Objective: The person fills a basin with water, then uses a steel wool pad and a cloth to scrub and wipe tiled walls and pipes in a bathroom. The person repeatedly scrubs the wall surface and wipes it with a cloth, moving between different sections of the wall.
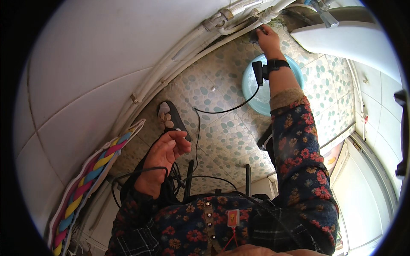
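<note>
My right hand (268, 40) reaches out to the floor's far edge, its fingers closed on a dark cloth (254, 36) beside the white pipes (245, 33). A black device on a wrist strap (274, 65) sits on that wrist, with a black cable (221, 112) running from it. Beneath the forearm stands a light blue plastic basin (248, 92) holding water. Nearer my body, my left hand (163, 153) is raised with its fingers curled and apart, holding nothing. Another black cable crosses its wrist.
White pipes run along the tiled wall (96, 64) at left. A white ceramic fixture (346, 38) stands at upper right, near a metal valve handle (328, 19). A braided multicoloured fabric item (83, 185) is at lower left. A small white piece (213, 89) lies on the pebble-patterned floor (221, 137).
</note>
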Demonstrator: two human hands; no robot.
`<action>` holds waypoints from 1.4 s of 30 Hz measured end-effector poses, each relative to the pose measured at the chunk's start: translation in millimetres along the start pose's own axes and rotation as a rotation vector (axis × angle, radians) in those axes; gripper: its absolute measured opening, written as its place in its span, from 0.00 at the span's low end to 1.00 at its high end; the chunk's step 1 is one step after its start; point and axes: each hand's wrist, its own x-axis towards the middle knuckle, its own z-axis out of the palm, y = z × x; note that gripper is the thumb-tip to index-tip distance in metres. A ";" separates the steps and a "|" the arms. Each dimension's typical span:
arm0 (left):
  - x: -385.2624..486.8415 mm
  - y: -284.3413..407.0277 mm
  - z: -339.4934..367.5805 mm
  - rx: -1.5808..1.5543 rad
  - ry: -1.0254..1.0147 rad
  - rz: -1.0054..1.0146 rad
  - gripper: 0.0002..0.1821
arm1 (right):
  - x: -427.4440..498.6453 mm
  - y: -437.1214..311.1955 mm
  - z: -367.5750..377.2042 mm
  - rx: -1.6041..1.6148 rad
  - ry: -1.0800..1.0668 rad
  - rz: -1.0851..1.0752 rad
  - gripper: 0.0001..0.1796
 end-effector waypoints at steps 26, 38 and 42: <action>0.2 2.0 3.2 -0.020 0.008 0.005 0.20 | -6.3 10.0 9.9 -0.122 -0.182 -0.289 0.15; 2.0 1.4 4.2 -0.029 -0.001 0.013 0.20 | -1.7 5.7 0.8 -0.711 -0.253 0.015 0.21; -1.4 3.2 1.8 -0.037 0.003 0.011 0.20 | -25.2 -17.1 7.9 -0.379 -0.098 0.126 0.22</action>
